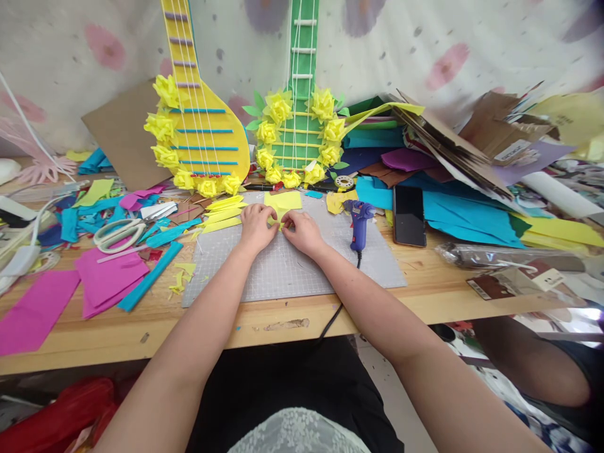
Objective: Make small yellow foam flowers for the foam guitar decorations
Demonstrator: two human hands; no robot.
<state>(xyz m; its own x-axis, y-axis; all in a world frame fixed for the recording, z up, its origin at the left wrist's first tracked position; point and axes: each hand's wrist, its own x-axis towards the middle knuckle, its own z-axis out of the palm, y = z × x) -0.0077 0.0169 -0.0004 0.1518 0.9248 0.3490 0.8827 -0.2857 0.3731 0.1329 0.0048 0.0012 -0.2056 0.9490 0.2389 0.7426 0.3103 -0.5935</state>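
Note:
Over the grey cutting mat (283,274), my left hand (257,228) and my right hand (302,233) meet with fingertips close together. Both are closed in a pinch on a small yellow paper piece (279,226), mostly covered by the fingers. Just behind them lies a yellow paper sheet (284,200). A stack of yellow paper strips (221,214) is left of my left hand. To the right, a blue glue gun (360,223) rests on the mat, its cord running off the table's front edge.
Behind stand a yellow paper guitar (212,132) and a green one (297,135), both trimmed with yellow flowers. Scissors (120,234), magenta sheets (111,277) and blue scraps lie left. A phone (409,216) and blue paper (465,211) lie right. Another person's limb (533,362) shows lower right.

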